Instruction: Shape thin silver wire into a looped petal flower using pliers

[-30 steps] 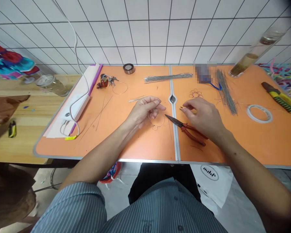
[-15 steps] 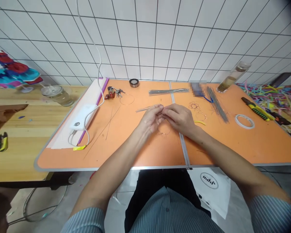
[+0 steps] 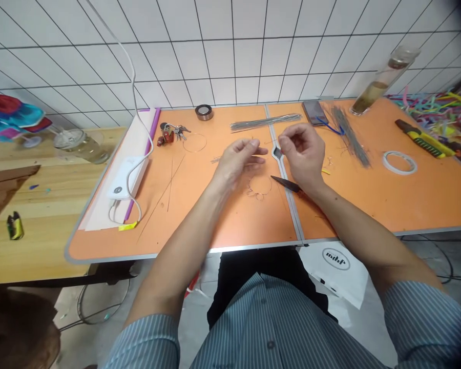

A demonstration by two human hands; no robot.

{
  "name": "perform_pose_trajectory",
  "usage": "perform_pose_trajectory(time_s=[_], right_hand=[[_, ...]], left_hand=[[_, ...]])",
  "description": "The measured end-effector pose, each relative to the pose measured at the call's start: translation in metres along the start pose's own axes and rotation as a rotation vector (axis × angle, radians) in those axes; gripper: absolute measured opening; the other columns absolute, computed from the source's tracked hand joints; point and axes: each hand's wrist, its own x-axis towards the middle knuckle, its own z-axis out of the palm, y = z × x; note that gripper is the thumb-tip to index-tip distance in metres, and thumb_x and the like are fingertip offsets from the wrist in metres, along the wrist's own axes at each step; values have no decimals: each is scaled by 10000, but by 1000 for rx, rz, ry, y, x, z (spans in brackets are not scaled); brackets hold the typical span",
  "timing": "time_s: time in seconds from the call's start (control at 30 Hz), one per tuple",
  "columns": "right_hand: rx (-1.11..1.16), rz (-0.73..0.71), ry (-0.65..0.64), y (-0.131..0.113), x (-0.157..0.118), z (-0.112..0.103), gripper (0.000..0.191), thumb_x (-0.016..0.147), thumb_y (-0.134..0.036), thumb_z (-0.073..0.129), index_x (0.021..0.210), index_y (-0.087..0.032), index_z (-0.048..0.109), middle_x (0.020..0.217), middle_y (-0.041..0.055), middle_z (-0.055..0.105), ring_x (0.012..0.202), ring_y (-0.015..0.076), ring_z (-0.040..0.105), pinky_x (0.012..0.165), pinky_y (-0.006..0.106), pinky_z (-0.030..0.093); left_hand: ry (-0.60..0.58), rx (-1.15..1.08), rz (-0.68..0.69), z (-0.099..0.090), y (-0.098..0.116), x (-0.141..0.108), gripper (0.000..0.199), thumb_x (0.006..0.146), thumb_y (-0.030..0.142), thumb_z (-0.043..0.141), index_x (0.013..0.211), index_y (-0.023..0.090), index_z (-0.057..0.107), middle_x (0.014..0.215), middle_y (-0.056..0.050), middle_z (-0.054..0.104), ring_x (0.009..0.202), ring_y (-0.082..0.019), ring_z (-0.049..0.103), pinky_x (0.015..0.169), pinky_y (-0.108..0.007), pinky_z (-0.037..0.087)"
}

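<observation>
My left hand (image 3: 240, 160) is above the middle of the orange table, thumb and fingers apart and pointing right. My right hand (image 3: 302, 151) is across from it, fingertips pinched together; a thin wire (image 3: 269, 142) faintly shows running left from them. Below the hands lies a wire ring with small loops (image 3: 259, 195) along its edge. Dark-bladed scissors (image 3: 286, 183) lie partly hidden under my right wrist. Some straight wires (image 3: 215, 159) stick out beyond my left hand on the table.
Behind the hands are a wire bundle (image 3: 267, 122), tape roll (image 3: 204, 112) and keys (image 3: 180, 130). To the right are another wire bundle (image 3: 353, 136), a white ring (image 3: 399, 162), a utility knife (image 3: 422, 138) and a tilted glass bottle (image 3: 384, 82). A white power bank (image 3: 127, 177) is left.
My hands were together and are now apart, the right one moved up and to the right. The scissors now show beneath my right wrist. The camera view has shifted.
</observation>
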Motion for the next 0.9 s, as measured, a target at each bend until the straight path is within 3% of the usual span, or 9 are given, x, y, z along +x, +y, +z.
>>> perform_pose_trajectory(time_s=[0.1, 0.2, 0.3, 0.4, 0.57, 0.7, 0.9], right_hand=[[21, 169, -36, 7, 7, -8, 263, 958, -420, 806, 890, -259, 610, 797, -16, 641, 644, 136, 581, 628, 301, 524], [35, 351, -163, 11, 12, -14, 227, 881, -264, 821, 801, -242, 609, 719, -28, 612, 626, 131, 574, 616, 285, 514], [62, 623, -404, 10, 16, -19, 179, 802, -169, 823, 752, -211, 657, 725, -5, 661, 639, 128, 586, 614, 274, 500], [21, 817, -644, 12, 19, -21, 182, 757, -139, 842, 701, -193, 677, 715, 15, 681, 634, 132, 581, 605, 280, 472], [-150, 799, -853, 21, 18, -12, 153, 732, -108, 788, 674, -201, 681, 583, -23, 581, 552, 129, 494, 540, 301, 371], [-248, 717, -893, 29, 14, -1, 104, 727, -127, 767, 707, -205, 701, 588, -29, 567, 552, 124, 454, 524, 303, 316], [-198, 640, -976, 41, 10, 3, 83, 722, -137, 774, 732, -206, 731, 670, -18, 644, 617, 133, 504, 569, 295, 352]], left_hand=[[112, 595, 200, -15, -4, 7, 142, 873, 281, 811, 874, 196, 697, 960, -60, 778, 837, -180, 676, 829, -326, 528], [82, 1039, 190, -21, -12, 11, 88, 852, 231, 785, 919, 203, 735, 1024, -77, 774, 904, -228, 666, 851, -373, 498], [64, 1225, 120, -18, -20, 12, 176, 876, 250, 762, 1048, 208, 761, 1170, -119, 760, 1049, -286, 679, 872, -402, 484], [47, 1247, 41, -17, -25, 12, 161, 889, 221, 736, 1049, 206, 744, 1140, -113, 760, 1060, -284, 680, 848, -391, 473], [2, 1201, 15, -22, -29, 15, 166, 838, 250, 787, 968, 207, 693, 1044, -80, 744, 935, -247, 660, 778, -369, 469], [-4, 1237, 17, -21, -33, 15, 186, 797, 192, 778, 959, 216, 689, 1036, -81, 729, 988, -262, 655, 825, -387, 482], [-11, 1275, 27, -19, -35, 15, 99, 829, 165, 714, 887, 221, 658, 1017, -74, 724, 972, -247, 651, 798, -378, 470]])
